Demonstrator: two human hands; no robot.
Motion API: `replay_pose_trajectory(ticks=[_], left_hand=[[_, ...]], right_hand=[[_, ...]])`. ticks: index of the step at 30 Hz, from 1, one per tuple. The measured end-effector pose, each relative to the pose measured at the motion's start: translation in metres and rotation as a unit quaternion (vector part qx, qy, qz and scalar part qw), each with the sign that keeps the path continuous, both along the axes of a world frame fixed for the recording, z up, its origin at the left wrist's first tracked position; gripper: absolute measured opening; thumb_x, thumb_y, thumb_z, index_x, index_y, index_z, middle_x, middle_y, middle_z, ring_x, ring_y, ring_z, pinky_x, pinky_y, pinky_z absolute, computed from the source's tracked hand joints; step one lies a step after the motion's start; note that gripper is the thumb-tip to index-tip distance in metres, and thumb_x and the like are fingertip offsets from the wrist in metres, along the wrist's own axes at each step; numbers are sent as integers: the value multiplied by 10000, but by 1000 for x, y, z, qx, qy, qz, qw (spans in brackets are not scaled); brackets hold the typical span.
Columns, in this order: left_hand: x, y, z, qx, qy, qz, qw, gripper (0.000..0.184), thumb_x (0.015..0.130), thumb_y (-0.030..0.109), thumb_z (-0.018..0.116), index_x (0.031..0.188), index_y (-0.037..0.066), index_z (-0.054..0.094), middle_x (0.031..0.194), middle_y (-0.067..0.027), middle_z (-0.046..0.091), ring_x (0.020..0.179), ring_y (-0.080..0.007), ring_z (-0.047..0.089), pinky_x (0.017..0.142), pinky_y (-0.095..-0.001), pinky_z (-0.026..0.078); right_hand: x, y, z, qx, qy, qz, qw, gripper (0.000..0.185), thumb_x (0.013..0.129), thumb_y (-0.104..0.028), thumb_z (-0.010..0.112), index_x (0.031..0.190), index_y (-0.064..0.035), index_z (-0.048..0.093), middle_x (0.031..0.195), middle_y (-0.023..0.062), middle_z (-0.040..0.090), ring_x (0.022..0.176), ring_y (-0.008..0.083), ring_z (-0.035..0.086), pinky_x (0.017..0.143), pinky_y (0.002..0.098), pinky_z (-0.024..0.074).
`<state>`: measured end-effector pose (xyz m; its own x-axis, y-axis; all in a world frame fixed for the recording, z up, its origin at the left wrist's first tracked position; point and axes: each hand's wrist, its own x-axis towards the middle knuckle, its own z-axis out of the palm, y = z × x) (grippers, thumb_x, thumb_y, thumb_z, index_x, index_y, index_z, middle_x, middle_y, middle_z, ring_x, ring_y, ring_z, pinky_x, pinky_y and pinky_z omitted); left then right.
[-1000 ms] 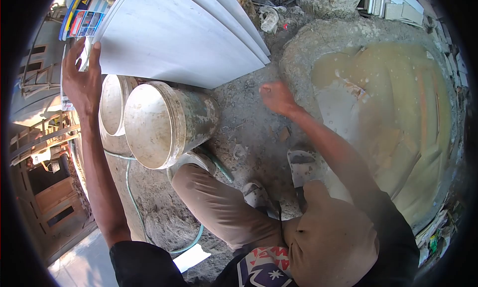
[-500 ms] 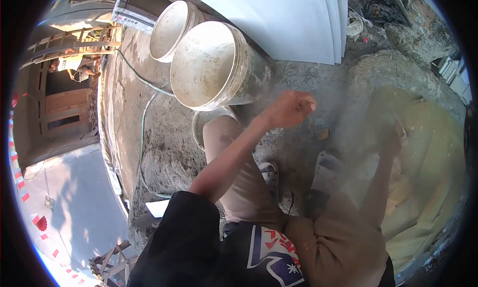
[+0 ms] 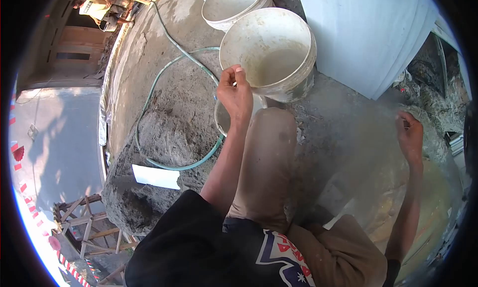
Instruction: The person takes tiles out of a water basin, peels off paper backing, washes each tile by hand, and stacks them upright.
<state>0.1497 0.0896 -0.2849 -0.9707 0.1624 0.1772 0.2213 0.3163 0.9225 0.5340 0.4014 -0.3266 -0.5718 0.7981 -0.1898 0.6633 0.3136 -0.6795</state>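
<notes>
My left hand (image 3: 235,95) is raised above my bent knee (image 3: 274,132), in front of the large bucket's near rim. Its fingers are curled in towards the thumb, and nothing shows in them. Out to the right, my right hand (image 3: 411,140) hangs over the hazy ground, its fingers loosely curled with no object visible. The large whitish bucket (image 3: 298,80) holds some greyish liquid. Behind it stands another bucket (image 3: 214,20), and a smaller container (image 3: 222,120) is partly hidden by my left hand and knee.
Large white sheets (image 3: 358,38) lean at the upper right. A green hose (image 3: 144,108) loops over rough ground beside a white piece (image 3: 157,177). Wooden framework (image 3: 89,222) stands lower left. Another person (image 3: 97,8) is at the upper left. Muddy, yellowish ground (image 3: 428,227) lies lower right.
The view has swung left, so the buckets and sheets now appear further right. My left hand has left the sheets' edge and curled its fingers. My right hand has moved out to the right.
</notes>
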Motion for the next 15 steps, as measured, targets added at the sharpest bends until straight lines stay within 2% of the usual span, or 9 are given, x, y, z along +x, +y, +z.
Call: replay_pose_trajectory(ticks=[2, 4, 6, 8, 12, 14, 15], left_hand=[[-68, -74, -65, -189, 113, 103, 970, 441, 998, 285, 740, 1294, -35, 676, 1207, -222, 734, 1059, -305, 700, 941, -427, 551], [-100, -140, -123, -376, 4, 180, 909, 689, 921, 414, 780, 1409, -35, 592, 1334, -301, 672, 1257, -416, 647, 1074, -517, 510], [-107, -196, -172, -360, -107, 169, 911, 811, 869, 480, 793, 1433, -51, 554, 1317, -323, 686, 1292, -458, 651, 1111, -516, 509], [-101, -227, -190, -343, -171, 65, 921, 762, 832, 425, 815, 1380, -59, 601, 1225, -318, 733, 1217, -461, 708, 1088, -500, 542], [-92, -261, -211, -368, -175, 90, 909, 529, 795, 310, 786, 1180, -49, 727, 1040, -280, 779, 1015, -410, 778, 955, -491, 592], [-80, -265, -194, -382, -157, 103, 905, 406, 780, 249, 752, 1067, -38, 770, 941, -247, 786, 934, -375, 790, 889, -476, 601], [-73, -264, -182, -351, -168, 111, 915, 387, 777, 238, 741, 1050, -35, 773, 919, -238, 784, 906, -360, 787, 862, -467, 598]], right_hand=[[-40, 2, 45, 7, -11, 111, 994, 331, 1034, -234, 705, 1213, 39, 761, 1003, 170, 773, 872, 257, 716, 881, 391, 545], [-77, -2, 87, 54, -47, 216, 974, 334, 1020, -228, 711, 1201, 49, 759, 1016, 195, 768, 889, 300, 714, 891, 422, 547], [-110, -4, 117, 136, -99, 300, 939, 333, 1005, -216, 715, 1189, 58, 756, 1041, 218, 765, 934, 347, 709, 905, 452, 547], [-141, -19, 140, 168, -68, 294, 938, 330, 999, -206, 715, 1181, 66, 755, 1070, 231, 764, 990, 372, 696, 925, 474, 543], [-188, -41, 153, 162, -43, 298, 940, 337, 1000, -212, 707, 1189, 64, 753, 1103, 247, 756, 1061, 375, 677, 952, 473, 539], [-200, -45, 144, 127, -43, 315, 940, 333, 1002, -213, 702, 1181, 62, 755, 1072, 247, 763, 996, 364, 692, 916, 465, 546], [-202, -46, 138, 107, -49, 320, 940, 331, 1003, -213, 699, 1178, 61, 757, 1056, 247, 766, 964, 358, 699, 898, 461, 550]])
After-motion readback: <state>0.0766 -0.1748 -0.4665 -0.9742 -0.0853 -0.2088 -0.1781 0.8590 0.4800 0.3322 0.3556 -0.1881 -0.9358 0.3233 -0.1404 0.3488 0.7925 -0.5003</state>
